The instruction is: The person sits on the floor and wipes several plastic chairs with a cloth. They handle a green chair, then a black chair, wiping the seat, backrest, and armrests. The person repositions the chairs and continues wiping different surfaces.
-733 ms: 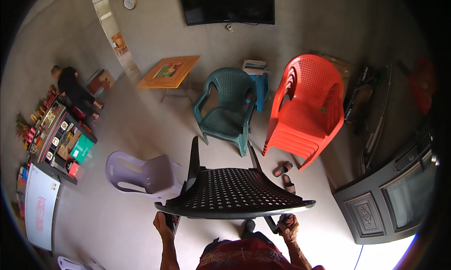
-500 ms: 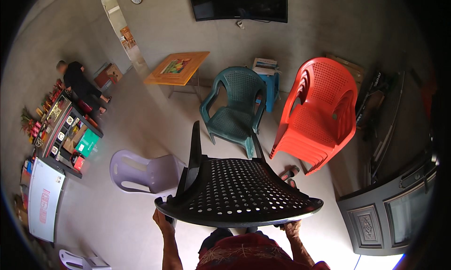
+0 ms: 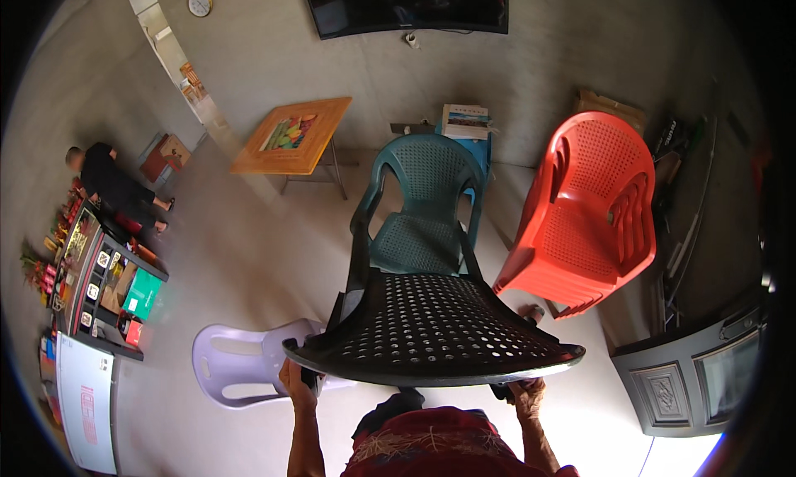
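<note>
Between my hands I carry a black plastic chair [image 3: 431, 328] with a perforated backrest, its top edge toward me. My left hand [image 3: 298, 383] grips the chair's left side, with the fingertips partly hidden under the edge. On the other side my right hand [image 3: 527, 396] is closed round it from below. Directly ahead, past the black chair, stands a dark green armchair [image 3: 427, 166]; the two overlap in view, and whether they touch I cannot tell. A lavender plastic chair [image 3: 228, 361] stands to the left, near my left hand.
A stack of red armchairs [image 3: 601, 207] stands at right, a wooden folding table [image 3: 257, 137] far left, a blue stool [image 3: 477, 149] with books behind the green chair. Another person [image 3: 116, 178] is by a display shelf [image 3: 108, 270] at left. A grey door [image 3: 688, 386] is at near right.
I have moved forward with the black chair, and the green armchair now appears closer to it. The lavender chair has shifted nearer to me in view. Both hands keep their grip.
</note>
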Demonstrator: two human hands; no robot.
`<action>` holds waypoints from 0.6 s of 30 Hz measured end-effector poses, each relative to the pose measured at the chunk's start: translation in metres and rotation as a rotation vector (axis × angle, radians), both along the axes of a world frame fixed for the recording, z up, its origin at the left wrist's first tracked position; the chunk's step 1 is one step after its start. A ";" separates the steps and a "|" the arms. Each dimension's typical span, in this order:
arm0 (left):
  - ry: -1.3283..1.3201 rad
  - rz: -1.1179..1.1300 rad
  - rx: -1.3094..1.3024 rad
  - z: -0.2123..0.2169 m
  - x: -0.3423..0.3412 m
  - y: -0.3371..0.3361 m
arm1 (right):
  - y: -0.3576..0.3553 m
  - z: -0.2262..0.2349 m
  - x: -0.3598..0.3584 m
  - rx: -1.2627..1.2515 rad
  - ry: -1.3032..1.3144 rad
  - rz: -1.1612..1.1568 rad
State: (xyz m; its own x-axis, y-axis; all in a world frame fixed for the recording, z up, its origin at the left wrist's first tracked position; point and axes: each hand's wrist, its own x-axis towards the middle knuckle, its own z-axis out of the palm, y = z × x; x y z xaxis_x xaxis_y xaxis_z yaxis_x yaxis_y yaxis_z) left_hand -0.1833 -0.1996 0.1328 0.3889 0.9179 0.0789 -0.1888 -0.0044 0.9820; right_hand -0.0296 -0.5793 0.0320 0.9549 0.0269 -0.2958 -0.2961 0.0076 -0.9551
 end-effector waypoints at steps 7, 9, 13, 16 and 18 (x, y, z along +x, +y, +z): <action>0.065 -0.289 -0.075 0.006 0.076 0.096 | 0.068 0.013 0.025 -0.041 0.024 -0.032; 0.076 -0.311 -0.090 0.000 0.092 0.117 | 0.083 0.015 0.034 -0.030 0.034 -0.047; 0.138 -0.385 -0.095 -0.011 0.131 0.158 | 0.104 0.007 0.059 -0.129 0.057 -0.054; 0.186 -0.409 -0.092 -0.017 0.158 0.187 | 0.133 0.029 0.085 -0.283 -0.042 -0.020; 0.193 -0.417 -0.119 -0.019 0.180 0.200 | 0.138 0.027 0.100 -0.288 -0.022 -0.006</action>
State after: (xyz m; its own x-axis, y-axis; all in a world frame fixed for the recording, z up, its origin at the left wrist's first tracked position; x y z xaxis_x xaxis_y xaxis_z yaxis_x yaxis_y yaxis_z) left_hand -0.0036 0.0002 0.1137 0.7237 0.6783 -0.1271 0.0355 0.1473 0.9884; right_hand 0.0704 -0.4416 0.0585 0.9611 -0.0607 -0.2695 -0.2758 -0.2630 -0.9245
